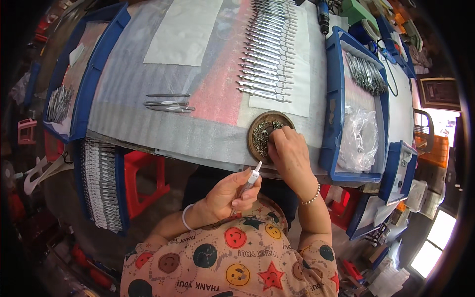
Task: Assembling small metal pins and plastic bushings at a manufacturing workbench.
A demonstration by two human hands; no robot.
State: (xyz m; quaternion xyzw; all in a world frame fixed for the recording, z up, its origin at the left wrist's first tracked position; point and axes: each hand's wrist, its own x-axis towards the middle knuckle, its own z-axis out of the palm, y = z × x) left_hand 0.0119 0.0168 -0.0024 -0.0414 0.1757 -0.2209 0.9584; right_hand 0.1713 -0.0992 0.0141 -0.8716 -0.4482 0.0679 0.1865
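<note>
From the head view, my left hand grips a slim white-tipped metal tool, while my right hand, fingers pinched narrow, reaches into a round brown dish of small metal parts on the worktop, just ahead of my left

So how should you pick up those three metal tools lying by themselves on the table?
Probably one at a time, from above. The three tools lie flat and close together on the foam sheet, long and thin, so pinch each near its middle across its narrow width.
</note>
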